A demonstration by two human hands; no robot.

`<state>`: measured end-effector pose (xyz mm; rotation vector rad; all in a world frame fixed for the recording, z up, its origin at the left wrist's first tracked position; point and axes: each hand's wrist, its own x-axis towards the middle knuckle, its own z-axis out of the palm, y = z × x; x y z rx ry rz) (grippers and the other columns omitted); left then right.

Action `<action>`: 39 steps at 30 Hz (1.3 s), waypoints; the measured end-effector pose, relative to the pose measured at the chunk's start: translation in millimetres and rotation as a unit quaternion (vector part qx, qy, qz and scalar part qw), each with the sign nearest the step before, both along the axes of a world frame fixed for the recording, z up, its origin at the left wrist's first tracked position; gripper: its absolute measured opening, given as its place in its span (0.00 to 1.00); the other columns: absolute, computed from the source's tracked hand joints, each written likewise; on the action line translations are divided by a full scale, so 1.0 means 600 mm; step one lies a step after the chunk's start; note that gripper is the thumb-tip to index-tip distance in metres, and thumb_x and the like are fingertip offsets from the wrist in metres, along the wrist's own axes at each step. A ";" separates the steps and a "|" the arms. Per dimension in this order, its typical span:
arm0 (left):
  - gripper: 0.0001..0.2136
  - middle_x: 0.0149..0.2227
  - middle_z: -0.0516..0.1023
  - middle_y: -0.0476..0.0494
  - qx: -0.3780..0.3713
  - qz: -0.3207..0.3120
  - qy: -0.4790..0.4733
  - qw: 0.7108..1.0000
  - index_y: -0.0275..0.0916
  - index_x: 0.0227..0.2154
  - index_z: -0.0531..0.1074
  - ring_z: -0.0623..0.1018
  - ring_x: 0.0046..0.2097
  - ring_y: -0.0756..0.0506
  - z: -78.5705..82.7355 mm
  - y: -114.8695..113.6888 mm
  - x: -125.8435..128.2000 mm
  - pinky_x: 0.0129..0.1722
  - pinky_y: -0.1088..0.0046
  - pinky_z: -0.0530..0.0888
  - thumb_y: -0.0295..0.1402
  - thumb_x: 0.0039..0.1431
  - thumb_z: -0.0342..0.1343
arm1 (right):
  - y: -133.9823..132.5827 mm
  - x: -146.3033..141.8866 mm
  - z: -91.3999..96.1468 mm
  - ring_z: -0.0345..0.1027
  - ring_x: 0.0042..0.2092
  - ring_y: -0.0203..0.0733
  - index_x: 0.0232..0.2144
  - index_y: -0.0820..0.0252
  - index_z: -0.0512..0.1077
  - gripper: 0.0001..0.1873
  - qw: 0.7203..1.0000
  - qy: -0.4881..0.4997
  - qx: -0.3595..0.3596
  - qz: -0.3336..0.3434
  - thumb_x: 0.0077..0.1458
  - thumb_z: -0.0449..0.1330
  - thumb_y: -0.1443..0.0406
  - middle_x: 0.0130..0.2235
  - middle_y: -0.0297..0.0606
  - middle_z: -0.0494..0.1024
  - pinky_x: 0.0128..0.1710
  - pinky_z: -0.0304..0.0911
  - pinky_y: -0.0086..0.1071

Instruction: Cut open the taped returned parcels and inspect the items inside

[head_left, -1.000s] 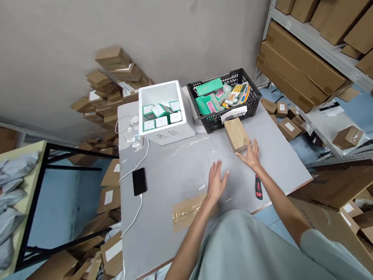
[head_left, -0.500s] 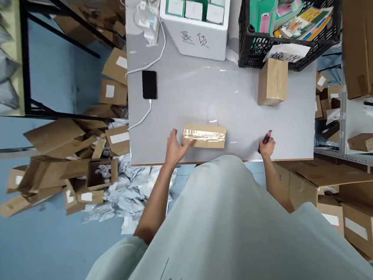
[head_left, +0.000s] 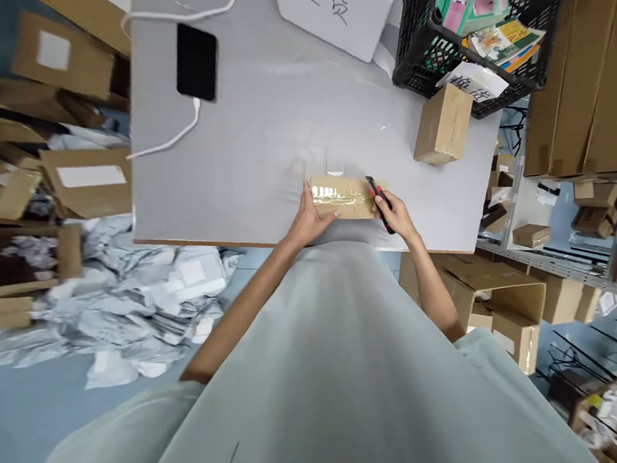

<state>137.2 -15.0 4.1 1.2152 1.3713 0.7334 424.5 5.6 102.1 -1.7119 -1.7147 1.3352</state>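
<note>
A small cardboard box (head_left: 342, 198) with shiny clear tape along its top lies near the front edge of the grey table (head_left: 266, 120). My left hand (head_left: 310, 217) grips the box's left end, thumb on the near side and fingers at the far side. In my right hand (head_left: 396, 216) is a black and red box cutter (head_left: 379, 200), held at the right end of the box. The fingers are wrapped round its handle, and its tip points up and away from me.
A taller cardboard box (head_left: 442, 126) stands at the right, by a black plastic crate (head_left: 417, 53) of green boxes and booklets. Beyond is a white bin (head_left: 338, 13). A phone (head_left: 197, 61) on a white cable lies left. Crumpled grey bags (head_left: 147, 303) cover the floor.
My right hand has brought the box cutter leftward to the box's right end. My left hand has closed in on the box's left end. The camera view has shifted and turned.
</note>
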 end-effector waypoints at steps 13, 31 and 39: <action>0.66 0.86 0.36 0.28 0.078 -0.116 -0.003 0.990 0.40 0.84 0.50 0.41 0.85 0.18 -0.037 0.073 -0.056 0.80 0.33 0.50 0.74 0.54 0.67 | 0.063 -0.137 0.081 0.83 0.54 0.55 0.63 0.55 0.76 0.23 0.888 -0.317 0.001 0.334 0.84 0.49 0.51 0.55 0.44 0.88 0.55 0.73 0.41; 0.60 0.87 0.36 0.33 0.014 -0.202 -0.029 0.979 0.52 0.86 0.40 0.41 0.86 0.25 0.036 0.075 -0.071 0.82 0.39 0.51 0.60 0.62 0.70 | 0.075 -0.212 0.140 0.82 0.58 0.58 0.68 0.57 0.71 0.27 0.806 -0.451 -0.040 0.382 0.86 0.42 0.52 0.61 0.51 0.85 0.53 0.70 0.41; 0.60 0.87 0.38 0.33 0.024 -0.188 -0.022 0.982 0.51 0.86 0.42 0.42 0.86 0.24 0.028 0.070 -0.066 0.82 0.38 0.52 0.57 0.61 0.73 | 0.083 -0.241 0.158 0.83 0.60 0.58 0.66 0.64 0.71 0.22 0.770 -0.482 -0.046 0.415 0.85 0.44 0.63 0.59 0.59 0.85 0.56 0.74 0.44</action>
